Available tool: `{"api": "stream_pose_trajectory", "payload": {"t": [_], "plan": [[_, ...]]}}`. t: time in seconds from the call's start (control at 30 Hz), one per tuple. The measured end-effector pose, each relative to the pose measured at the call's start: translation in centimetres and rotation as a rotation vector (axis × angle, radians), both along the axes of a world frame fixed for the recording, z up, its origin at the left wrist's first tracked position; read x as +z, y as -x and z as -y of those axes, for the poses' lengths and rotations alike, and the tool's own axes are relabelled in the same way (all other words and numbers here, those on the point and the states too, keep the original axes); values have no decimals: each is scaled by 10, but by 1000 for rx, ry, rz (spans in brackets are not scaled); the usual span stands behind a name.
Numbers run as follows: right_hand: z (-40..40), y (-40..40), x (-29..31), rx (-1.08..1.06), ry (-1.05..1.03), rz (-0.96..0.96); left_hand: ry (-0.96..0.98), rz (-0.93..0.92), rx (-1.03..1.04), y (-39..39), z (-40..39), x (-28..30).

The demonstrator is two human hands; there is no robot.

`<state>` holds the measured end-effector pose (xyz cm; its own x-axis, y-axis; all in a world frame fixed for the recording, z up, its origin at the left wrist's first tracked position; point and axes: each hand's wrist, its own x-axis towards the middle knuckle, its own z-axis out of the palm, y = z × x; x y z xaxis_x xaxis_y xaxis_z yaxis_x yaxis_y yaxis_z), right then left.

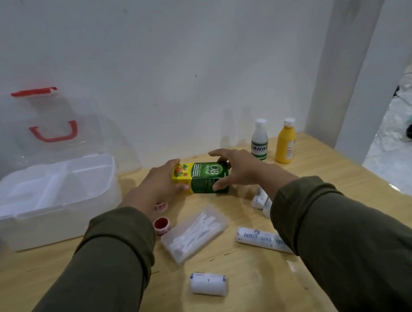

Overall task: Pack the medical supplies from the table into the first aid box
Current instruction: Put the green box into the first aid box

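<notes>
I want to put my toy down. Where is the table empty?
Bare wood lies in front of the first aid box, left of the cotton swab case. It is crowded between the case, the bandage rolls and the bottles.

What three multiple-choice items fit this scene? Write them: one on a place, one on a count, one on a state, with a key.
1. Where is the first aid box?
A. left of both hands
B. right of the bottles
C. on the floor

2. How many bottles stand by the wall?
A. one
B. two
C. four

3. The first aid box lid is
A. shut
B. open
C. missing

Key: 1 A, it sits at the table's left end. 2 B, white bottle and yellow bottle. 3 B, lid upright, tray exposed.
</notes>
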<state>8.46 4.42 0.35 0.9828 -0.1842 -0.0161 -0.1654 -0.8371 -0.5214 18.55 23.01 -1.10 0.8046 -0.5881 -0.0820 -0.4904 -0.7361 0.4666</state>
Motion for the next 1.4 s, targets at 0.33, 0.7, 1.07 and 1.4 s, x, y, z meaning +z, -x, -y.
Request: {"api": "stream_pose_trajectory", "payload": {"t": [0.33,0.7,1.07,1.4], "plan": [[-13,6,39,-11,-191,260,163,116,22,9,-12,37],[-76,3,101,73,-247,435,307,230,151,22,-105,91],[-151,-53,100,189,-251,364,167,236,389,0,-219,71],[-178,-95,80,233,-160,262,64,96,379,-26,-246,43]]}}
